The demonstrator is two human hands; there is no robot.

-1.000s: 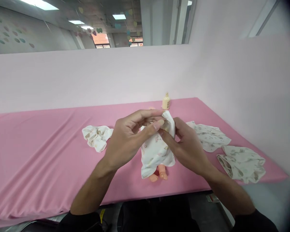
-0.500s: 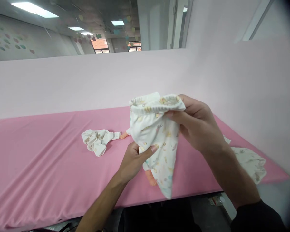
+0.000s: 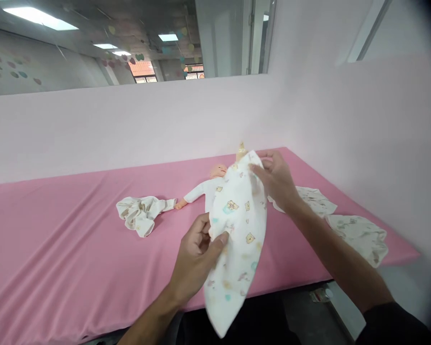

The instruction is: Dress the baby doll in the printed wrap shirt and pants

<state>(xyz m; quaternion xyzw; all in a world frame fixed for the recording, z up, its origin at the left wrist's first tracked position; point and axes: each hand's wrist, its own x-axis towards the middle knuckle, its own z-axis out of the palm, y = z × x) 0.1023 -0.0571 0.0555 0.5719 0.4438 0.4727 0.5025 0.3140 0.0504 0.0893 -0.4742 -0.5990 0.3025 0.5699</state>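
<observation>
Printed baby trousers (image 3: pixel 237 239) hang in the air above the near edge of the pink bench (image 3: pixel 57 249), gripped at both ends. Nearest, the left hand (image 3: pixel 197 254) pinches the cloth's left edge between thumb and fingers. Farther off, the right hand (image 3: pixel 276 179) closes on its upper corner. Behind the cloth a doll (image 3: pixel 208 184) lies on its back. A crumpled garment (image 3: pixel 138 213) lies left of it, two more garments (image 3: pixel 359 235) lie right, and a small bottle (image 3: pixel 241 149) stands at the back.

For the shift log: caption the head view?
Both hands, left hand and right hand, hold printed baby pants above doll.
</observation>
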